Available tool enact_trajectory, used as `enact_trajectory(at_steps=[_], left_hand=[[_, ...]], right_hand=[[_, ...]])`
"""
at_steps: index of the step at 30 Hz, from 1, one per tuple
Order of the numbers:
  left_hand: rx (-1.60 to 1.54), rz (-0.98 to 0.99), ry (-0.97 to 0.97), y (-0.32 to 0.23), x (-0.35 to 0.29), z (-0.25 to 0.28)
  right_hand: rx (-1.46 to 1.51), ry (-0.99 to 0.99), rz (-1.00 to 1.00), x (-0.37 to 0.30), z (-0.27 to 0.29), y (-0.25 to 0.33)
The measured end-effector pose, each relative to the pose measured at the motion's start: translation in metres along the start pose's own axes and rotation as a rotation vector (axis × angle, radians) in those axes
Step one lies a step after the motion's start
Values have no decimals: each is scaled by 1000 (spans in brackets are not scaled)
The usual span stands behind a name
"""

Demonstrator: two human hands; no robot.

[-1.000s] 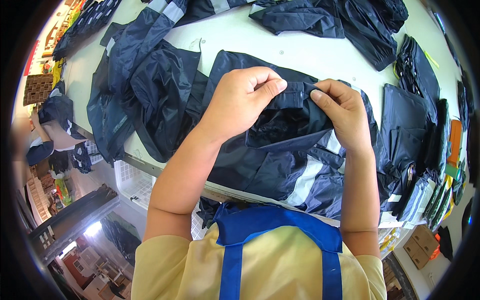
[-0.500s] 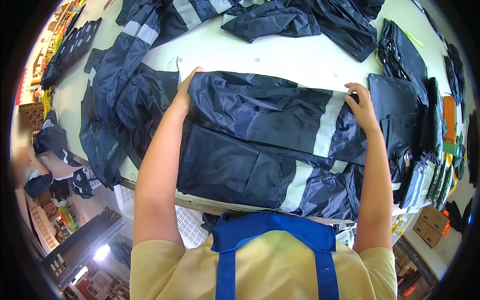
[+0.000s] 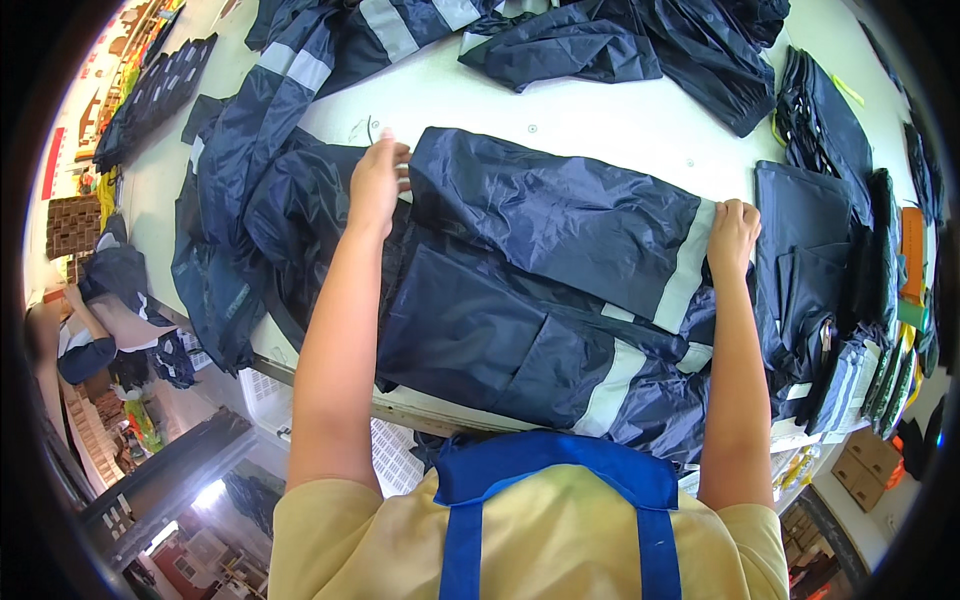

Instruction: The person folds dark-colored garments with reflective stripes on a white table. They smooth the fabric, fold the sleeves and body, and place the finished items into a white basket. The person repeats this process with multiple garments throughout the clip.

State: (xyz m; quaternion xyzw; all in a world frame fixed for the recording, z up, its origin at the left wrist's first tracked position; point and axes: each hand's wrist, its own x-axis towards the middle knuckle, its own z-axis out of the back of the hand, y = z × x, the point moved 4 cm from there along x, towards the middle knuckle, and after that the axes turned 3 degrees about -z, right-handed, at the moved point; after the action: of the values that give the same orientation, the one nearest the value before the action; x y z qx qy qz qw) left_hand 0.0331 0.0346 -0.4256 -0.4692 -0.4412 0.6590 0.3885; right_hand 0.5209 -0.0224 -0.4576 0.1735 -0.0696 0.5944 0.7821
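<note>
Navy rain trousers [image 3: 455, 320] with pale grey bands lie across the table in front of me. Their far leg [image 3: 560, 205] is doubled over, and its grey band [image 3: 685, 270] now runs along the right end of the fold. My right hand [image 3: 735, 235] is closed on the far corner by that band. At the left end, my left hand [image 3: 378, 188] is just beside the folded edge, fingers apart and holding nothing. Wrinkled fabric and another grey band [image 3: 612, 388] show on the nearer leg.
A heap of navy garments [image 3: 255, 190] lies left of the trousers, with more clothing [image 3: 570, 45] at the far side. Folded dark garments [image 3: 805, 215] are stacked on the right. Another person's arm [image 3: 88, 315] shows at far left. Cardboard boxes [image 3: 865, 465] sit lower right.
The far leg's cloth has been drawn smoother, its band now at the fold's right end. My right hand has closed on that corner; my left hand has come off the left edge.
</note>
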Motion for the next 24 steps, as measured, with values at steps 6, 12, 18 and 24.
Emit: enact_trajectory(at_steps=[6,12,18,24], left_hand=[[685,-329,-54,-9,-38,-34],[1018,-438,-63,-3,-13,-36],[1264,-686,425,-35,16,-87],[1788,-153,756,-43,43,-129]], right_hand=[[113,-66,24,-3,-11,-5],[240,17,56,3,-9,-22],[139,607,105,41,27,-18],[-111,928,210,50,26,-10]])
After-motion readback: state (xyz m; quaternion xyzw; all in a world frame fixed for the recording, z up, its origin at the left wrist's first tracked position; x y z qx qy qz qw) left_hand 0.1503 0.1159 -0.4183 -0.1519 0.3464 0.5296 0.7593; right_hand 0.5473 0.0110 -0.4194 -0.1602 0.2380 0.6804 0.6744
